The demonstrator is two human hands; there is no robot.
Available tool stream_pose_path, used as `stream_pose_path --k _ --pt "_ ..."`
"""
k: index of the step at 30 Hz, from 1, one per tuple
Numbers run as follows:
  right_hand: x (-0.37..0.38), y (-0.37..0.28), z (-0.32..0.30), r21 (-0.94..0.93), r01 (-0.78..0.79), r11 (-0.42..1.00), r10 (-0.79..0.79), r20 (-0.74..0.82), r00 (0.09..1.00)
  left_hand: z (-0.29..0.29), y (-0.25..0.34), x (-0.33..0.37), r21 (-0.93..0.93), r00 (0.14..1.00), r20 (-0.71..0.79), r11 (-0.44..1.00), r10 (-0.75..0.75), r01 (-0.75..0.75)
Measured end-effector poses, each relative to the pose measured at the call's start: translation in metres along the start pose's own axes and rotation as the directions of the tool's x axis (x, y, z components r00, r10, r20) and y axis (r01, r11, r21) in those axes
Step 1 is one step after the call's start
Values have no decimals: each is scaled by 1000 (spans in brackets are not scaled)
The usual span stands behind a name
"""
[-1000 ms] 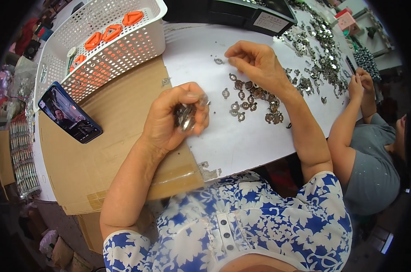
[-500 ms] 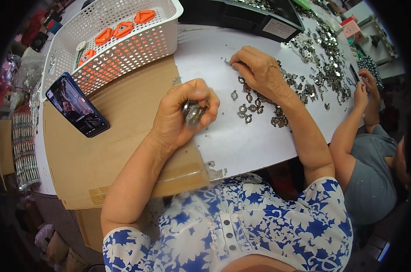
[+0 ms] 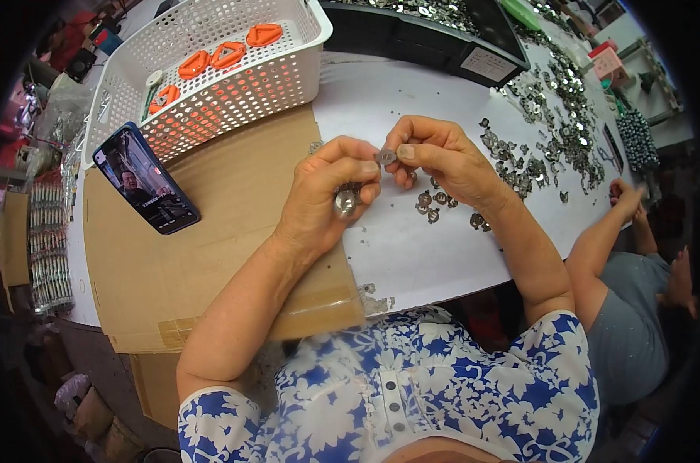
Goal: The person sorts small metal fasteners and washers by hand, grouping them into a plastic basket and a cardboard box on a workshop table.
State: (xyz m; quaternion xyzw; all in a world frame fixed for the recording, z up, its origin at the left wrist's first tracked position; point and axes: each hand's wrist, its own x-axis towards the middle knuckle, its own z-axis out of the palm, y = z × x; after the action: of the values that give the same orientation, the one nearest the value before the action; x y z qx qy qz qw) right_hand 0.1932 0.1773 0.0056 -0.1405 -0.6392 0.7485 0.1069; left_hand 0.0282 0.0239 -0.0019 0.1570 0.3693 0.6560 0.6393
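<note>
My left hand (image 3: pixel 311 197) is closed around several shiny round metal pieces (image 3: pixel 346 202), mostly hidden in the palm. Its thumb and forefinger reach the edge of a small flat metal disc (image 3: pixel 386 157). That disc is pinched between the thumb and fingers of my right hand (image 3: pixel 446 160), so the two hands meet over the white table. Small tabbed metal discs (image 3: pixel 435 202) lie loose below my right hand; part of the group is hidden by it.
A phone (image 3: pixel 147 181) leans against a white perforated basket (image 3: pixel 303 73) holding orange parts (image 3: pixel 228 55). Cardboard (image 3: pixel 226 201) lies under my left forearm. A black bin (image 3: pixel 396 35) stands at the back; metal pieces (image 3: pixel 554 116) spread at right, near another person's hand (image 3: pixel 626 201).
My right hand has moved left from the table to my left hand, bringing a disc up. My left hand's fingers have extended to meet it. The other person's hands have lowered.
</note>
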Motion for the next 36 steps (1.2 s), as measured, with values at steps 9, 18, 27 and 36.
stream_pose_path --k 9,18,27,36 --pt "-2 -6 5 1 -60 998 60 -39 997 -2 0 1 11 998 54 1000 -14 14" --pt "-3 -7 5 49 -28 998 28 1 1000 -5 -1 4 -30 998 19 997 -64 65" --pt "-3 -8 7 -44 -41 998 39 -51 998 -7 -4 5 -48 997 11 996 -74 74" --pt "-1 -4 5 -72 -125 989 126 0 992 -6 -2 2 -58 996 21 994 -87 88"
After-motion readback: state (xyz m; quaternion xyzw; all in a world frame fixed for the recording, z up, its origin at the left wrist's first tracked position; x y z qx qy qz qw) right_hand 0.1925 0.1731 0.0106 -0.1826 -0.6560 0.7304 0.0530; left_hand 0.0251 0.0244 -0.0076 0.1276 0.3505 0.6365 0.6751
